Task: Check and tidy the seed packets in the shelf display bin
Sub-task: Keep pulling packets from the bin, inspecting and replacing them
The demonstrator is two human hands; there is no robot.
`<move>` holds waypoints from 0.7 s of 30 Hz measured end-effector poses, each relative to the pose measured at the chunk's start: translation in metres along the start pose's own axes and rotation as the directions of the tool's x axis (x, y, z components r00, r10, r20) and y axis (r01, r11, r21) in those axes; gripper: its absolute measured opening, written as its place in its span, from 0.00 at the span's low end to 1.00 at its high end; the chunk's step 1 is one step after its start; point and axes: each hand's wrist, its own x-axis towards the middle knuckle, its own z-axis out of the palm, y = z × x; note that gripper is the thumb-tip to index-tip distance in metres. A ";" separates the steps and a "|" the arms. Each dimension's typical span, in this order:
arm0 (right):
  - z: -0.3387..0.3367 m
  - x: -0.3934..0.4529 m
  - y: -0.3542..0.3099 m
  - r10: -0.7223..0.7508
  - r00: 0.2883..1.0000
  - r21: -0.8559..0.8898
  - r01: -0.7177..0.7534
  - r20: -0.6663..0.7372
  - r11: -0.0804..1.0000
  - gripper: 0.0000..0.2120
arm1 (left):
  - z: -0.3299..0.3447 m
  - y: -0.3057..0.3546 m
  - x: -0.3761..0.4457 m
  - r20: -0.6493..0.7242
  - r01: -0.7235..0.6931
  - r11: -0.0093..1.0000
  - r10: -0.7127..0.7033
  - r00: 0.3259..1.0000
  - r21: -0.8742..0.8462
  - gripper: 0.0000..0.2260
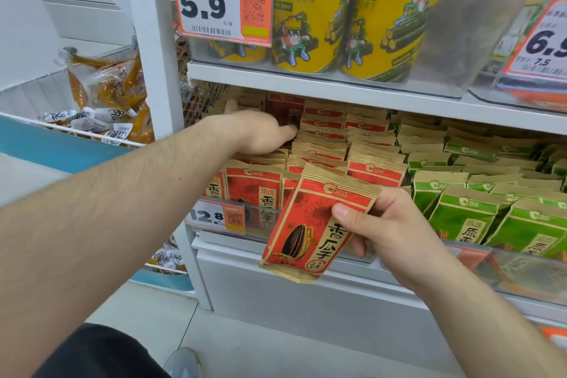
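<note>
A red sunflower-seed packet (310, 221) hangs tilted in front of the shelf, pinched near its top right by my right hand (383, 230), thumb on the printed face. Behind it stand rows of matching red seed packets (337, 144) in the display bin (254, 224), whose clear front lip carries a price tag. My left hand (260, 132) reaches deep into the bin's left rear, palm down over the packet tops, fingers stretched toward an upright red packet (285, 107) at the back. Whether those fingers hold anything is hidden.
Green seed packets (478, 193) fill the bin to the right. Yellow snack cans (313, 18) sit on the shelf above, close over the left hand. A white upright post (153, 40) borders the bin's left; a wire basket of wrapped snacks (101, 95) lies beyond it.
</note>
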 end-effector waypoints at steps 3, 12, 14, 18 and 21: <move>-0.005 0.001 -0.002 -0.031 0.999 0.041 0.031 -0.011 0.999 0.04 | 0.005 -0.009 -0.015 -0.102 -0.072 0.995 0.079 0.992 0.068 0.29; -0.030 0.007 -0.022 -0.165 0.985 0.159 0.171 -0.054 0.972 0.23 | 0.062 -0.029 -0.079 -0.849 -0.343 0.897 -0.063 0.525 -0.279 0.14; -0.034 0.005 -0.031 -0.203 0.974 0.177 0.218 -0.101 0.960 0.19 | 0.074 -0.027 -0.082 -0.865 -0.380 0.864 -0.116 0.488 -0.330 0.11; -0.035 0.004 -0.050 -0.306 0.922 0.077 0.332 -0.235 0.940 0.13 | 0.073 -0.028 -0.083 -0.829 -0.394 0.825 -0.150 0.539 -0.405 0.13; -0.024 0.011 -0.054 -0.327 0.897 -0.061 0.324 -0.299 0.944 0.16 | 0.067 -0.030 -0.082 -0.801 -0.428 0.809 -0.085 0.593 -0.403 0.10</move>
